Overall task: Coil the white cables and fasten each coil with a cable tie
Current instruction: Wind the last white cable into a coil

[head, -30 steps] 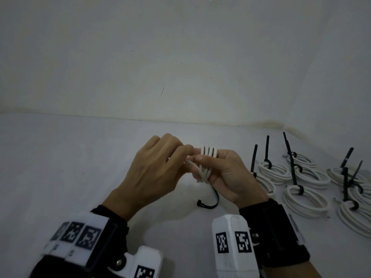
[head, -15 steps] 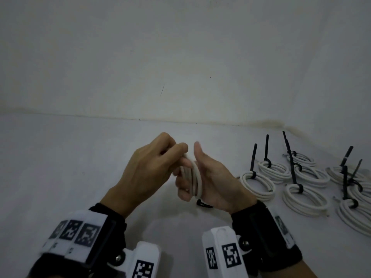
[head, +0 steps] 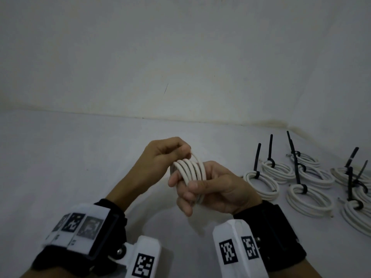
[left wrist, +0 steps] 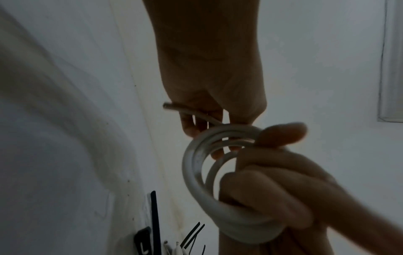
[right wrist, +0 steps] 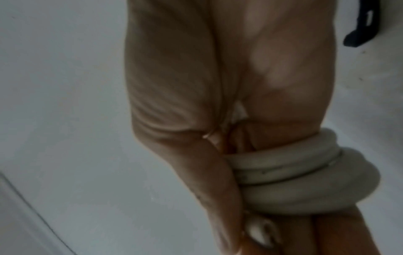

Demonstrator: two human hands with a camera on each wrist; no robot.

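The white cable [head: 189, 170] sits in the middle of my head view, wound in loops around the fingers of my right hand [head: 216, 189], whose grip is closed on the loops with the thumb pressing them down. My left hand [head: 160, 157] pinches the cable's loose end at the top of the coil, so that grip is closed on the cable too. At the right edge, tied coils [head: 309, 199] with black cable ties [head: 297, 169] lie on the white tabletop [head: 70, 157].
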